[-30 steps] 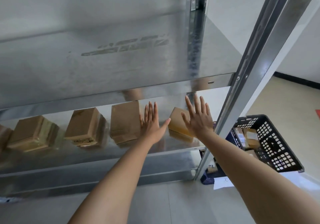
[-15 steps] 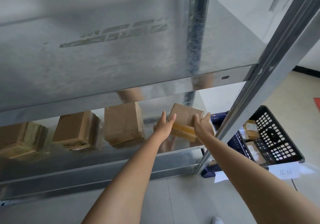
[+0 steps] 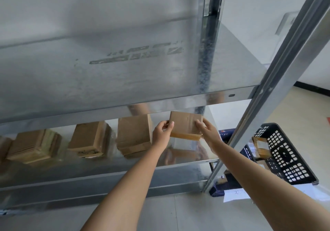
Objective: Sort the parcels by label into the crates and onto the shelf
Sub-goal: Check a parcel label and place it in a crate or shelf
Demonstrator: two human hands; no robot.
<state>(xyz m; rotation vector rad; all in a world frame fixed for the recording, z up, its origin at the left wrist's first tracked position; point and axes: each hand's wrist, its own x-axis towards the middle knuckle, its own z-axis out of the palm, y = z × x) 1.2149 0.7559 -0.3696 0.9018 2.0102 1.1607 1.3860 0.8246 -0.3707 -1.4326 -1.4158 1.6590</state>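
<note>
Now brown cardboard parcel (image 3: 184, 123) held between my both hands, lifted above lower metal shelf (image 3: 187, 163), at right end of row. Left hand (image 3: 161, 134) pinches left edge, thumb on top, fingers curled under. Right hand (image 3: 207, 131) grips right edge, fingers pressed together on top face. On same shelf, to left, three more parcels (image 3: 133, 135) stand apart from each other. Beyond shelf post, black perforated crate (image 3: 285, 152) on floor, few parcels inside. Under it, dark blue crate (image 3: 225, 184), contents not clear.
</note>
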